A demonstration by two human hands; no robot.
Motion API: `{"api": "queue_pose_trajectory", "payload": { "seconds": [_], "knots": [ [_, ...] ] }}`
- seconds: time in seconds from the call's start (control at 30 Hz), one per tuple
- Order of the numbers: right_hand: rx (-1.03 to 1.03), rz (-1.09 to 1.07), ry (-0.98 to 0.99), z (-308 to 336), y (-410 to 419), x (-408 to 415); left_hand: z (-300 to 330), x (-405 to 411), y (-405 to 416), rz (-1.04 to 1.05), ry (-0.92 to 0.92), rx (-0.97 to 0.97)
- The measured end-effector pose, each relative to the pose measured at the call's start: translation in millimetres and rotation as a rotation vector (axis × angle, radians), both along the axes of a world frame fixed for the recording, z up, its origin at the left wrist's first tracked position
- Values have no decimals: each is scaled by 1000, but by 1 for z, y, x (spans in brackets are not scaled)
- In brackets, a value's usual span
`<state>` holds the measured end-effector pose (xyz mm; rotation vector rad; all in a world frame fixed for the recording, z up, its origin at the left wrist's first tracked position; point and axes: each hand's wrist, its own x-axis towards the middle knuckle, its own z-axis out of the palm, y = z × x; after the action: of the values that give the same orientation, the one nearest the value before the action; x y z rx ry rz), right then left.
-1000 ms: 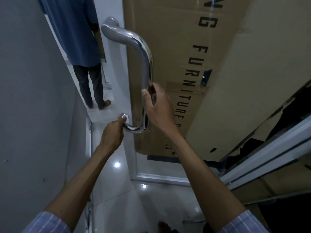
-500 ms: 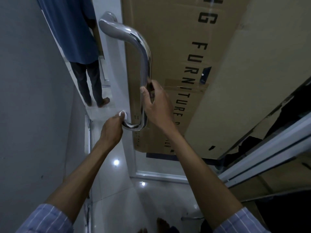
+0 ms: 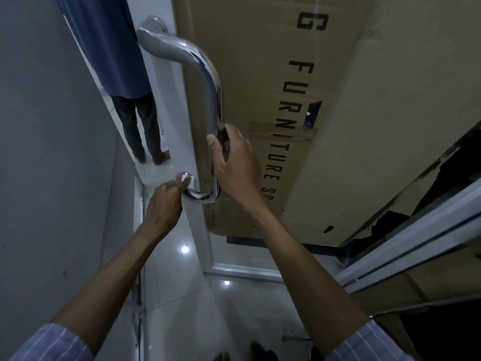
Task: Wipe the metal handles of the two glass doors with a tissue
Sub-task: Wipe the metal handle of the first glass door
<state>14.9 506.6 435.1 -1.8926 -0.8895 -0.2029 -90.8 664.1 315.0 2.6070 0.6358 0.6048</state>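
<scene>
Here the left hand [image 3: 164, 204] has its grip closed tight on a small white tissue [image 3: 186, 178]. The tissue is pinched at the fingertips and pressed on the low end of the metal handle [image 3: 208, 100], right where the handle bends in to meet the glass door [image 3: 179, 142].

The right hand [image 3: 234, 162] is up and to the right of the left grip. Its grip is a loose curl around the straight part of the handle. The thumb [image 3: 212, 142] lies on the near side of the bar and the other fingers go around the back, with a small gap showing in the palm.

The handle is a long shiny bar. Its long side runs up and down along the door, and both ends turn left toward the door's edge. The top bend is high above both hands.

Behind the glass, just to the right of the right grip, stands a big brown cardboard box [image 3: 260, 74] with black letters running down it. Far past the left grip, through the opening, a person in a blue top [image 3: 114, 48] stands on the shiny white floor [image 3: 182, 308].
</scene>
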Motion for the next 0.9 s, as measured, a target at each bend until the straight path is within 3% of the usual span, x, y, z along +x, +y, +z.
{"api": "queue_pose_trajectory", "payload": {
  "seconds": [0.07,0.23,0.47,0.63,0.73,0.83,0.9],
  "knots": [
    [5,10,5,0,-1,0,4,2,-1,56,-6,-107],
    [12,42,-2,-2,-1,4,11,6,-15,10,-21,-168],
    [16,79,-45,-3,-2,11,12,15,-15,-6,60,167],
    [25,139,-66,-6,-4,20,17,9,-22,14,185,329],
    [33,186,-62,-6,-5,26,21,11,-27,72,167,332],
    [89,343,158,-7,-10,38,20,13,-32,104,139,337],
    [118,382,339,-13,-16,50,20,9,-34,151,133,244]
  ]
}}
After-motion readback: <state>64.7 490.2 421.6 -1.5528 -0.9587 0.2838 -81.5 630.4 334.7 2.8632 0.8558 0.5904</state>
